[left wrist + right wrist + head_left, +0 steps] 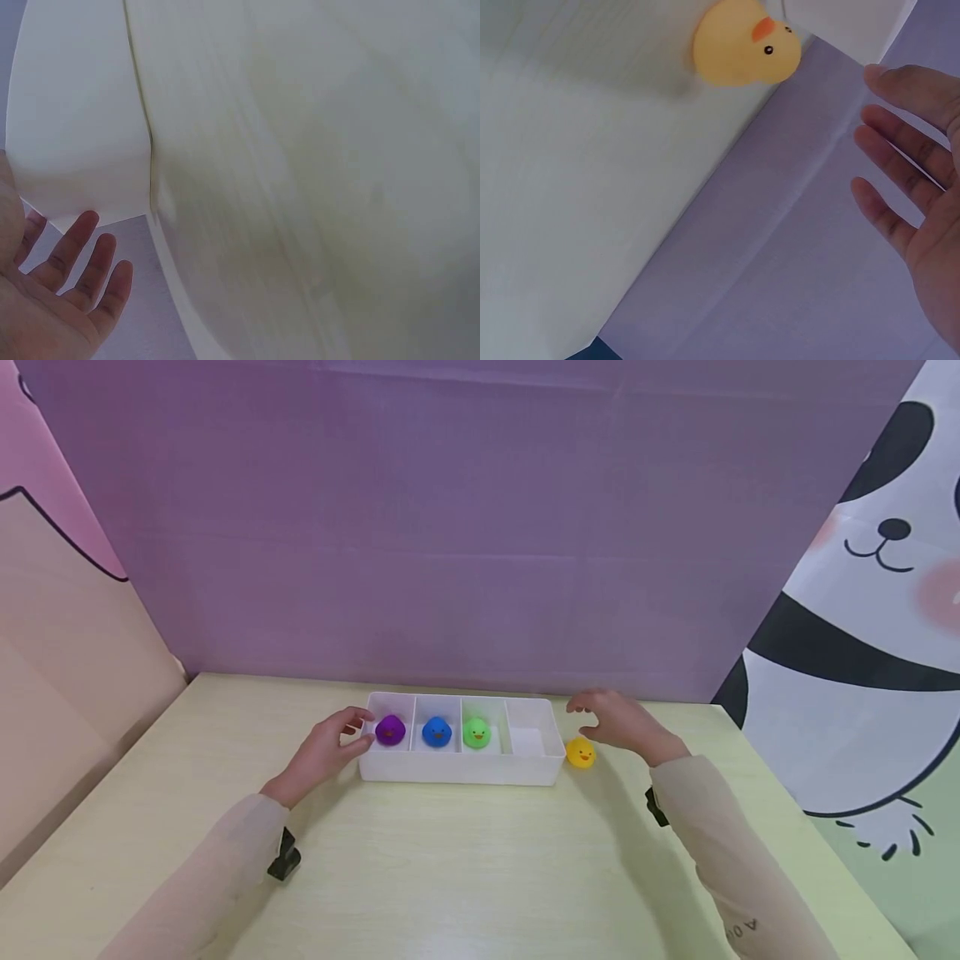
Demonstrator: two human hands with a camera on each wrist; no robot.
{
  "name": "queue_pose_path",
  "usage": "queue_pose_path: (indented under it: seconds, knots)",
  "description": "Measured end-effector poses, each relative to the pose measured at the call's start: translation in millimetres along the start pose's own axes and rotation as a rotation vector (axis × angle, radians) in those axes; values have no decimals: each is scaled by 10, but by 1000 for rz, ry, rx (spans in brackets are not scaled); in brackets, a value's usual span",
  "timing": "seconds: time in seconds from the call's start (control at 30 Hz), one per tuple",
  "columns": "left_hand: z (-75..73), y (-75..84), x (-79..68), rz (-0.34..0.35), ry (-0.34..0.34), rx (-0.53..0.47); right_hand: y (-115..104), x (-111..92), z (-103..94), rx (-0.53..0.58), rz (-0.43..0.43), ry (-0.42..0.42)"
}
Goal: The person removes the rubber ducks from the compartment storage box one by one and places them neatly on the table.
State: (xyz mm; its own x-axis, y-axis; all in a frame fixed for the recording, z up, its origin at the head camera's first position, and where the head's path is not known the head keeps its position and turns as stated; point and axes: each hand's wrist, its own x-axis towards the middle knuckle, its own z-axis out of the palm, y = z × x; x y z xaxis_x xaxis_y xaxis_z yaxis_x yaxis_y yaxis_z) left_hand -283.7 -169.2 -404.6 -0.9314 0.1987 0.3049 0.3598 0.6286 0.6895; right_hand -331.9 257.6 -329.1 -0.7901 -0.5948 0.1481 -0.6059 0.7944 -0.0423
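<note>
Duck (pixel 581 752) in yellow sits lower right of centre on the desk (pixel 450 868), beside the box (pixel 457 768). Left grip (pixel 324 752) and right grip (pixel 621 723) are empty, fingers loose. Reaching seems underway; next, the right must likely pinch.

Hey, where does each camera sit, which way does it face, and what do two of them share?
Head: worn on the head, facing forward and down at the white tray; the left hand, right hand and both sleeves show.
Left wrist: on that wrist, facing the tray's outside and the table; part of the left hand shows.
Right wrist: on that wrist, facing the yellow duck and purple backdrop; part of the right hand shows.
Shared: head and right wrist both show the duck.
</note>
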Motion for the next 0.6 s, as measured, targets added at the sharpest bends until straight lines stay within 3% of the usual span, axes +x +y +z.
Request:
queue_pose_path:
  seconds: [0.4, 0.6]
  knots:
    - [-3, 17, 5, -12, -22, -6, -208, 172, -11, 13, 8, -6]
    - [-2, 16, 4, -12, -17, -13, -329, 254, 30, 24, -33, 12]
